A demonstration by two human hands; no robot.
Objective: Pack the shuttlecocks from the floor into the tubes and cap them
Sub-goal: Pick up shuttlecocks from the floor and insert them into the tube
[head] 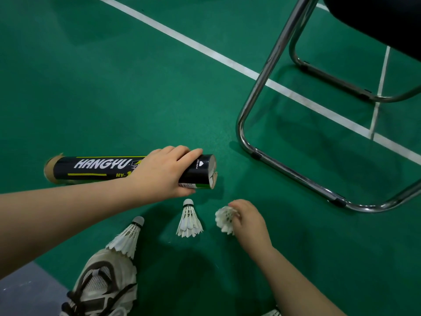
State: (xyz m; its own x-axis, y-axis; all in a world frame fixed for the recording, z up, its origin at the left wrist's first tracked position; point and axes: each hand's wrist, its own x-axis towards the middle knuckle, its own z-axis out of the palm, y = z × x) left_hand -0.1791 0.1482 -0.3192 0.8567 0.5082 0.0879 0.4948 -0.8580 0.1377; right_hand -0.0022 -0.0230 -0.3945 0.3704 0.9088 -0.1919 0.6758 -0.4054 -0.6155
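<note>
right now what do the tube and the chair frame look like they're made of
The tube looks like cardboard: raw brown board shows at both ends, under a glossy black printed wrap. The chair frame looks like bent metal tubing, probably chromed steel: its mirror-bright surface picks up the green floor.

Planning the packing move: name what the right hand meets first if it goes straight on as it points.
Probably the nearer end of the black cardboard tube in the left hand; the right hand, pinching a white feather shuttlecock, points up-left at it. Depth unclear.
</note>
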